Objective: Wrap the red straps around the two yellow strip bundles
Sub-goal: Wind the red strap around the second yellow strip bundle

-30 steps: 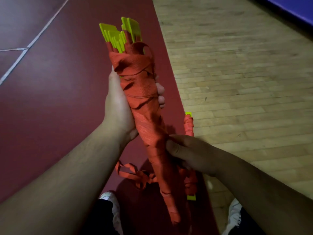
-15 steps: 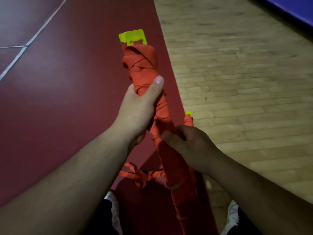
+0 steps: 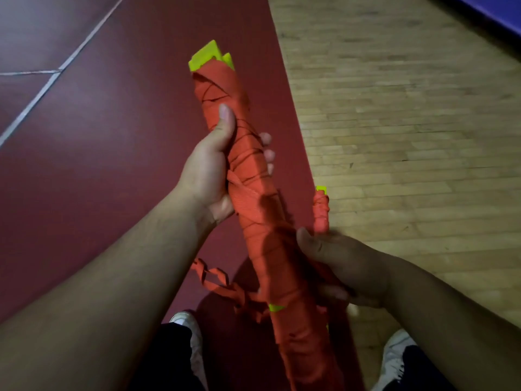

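The left hand [image 3: 207, 176] grips the strap-wrapped bundle [image 3: 259, 221] near its yellow top, the right hand [image 3: 349, 269] grips it lower down, and a second bundle [image 3: 320, 211] lies to its right.

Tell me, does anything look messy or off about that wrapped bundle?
Two small things. A patch of yellow strip shows through a gap in the wrapping low on the bundle, below the right hand. And a loose strap tail hangs twisted and tangled beside it, not yet wound on.
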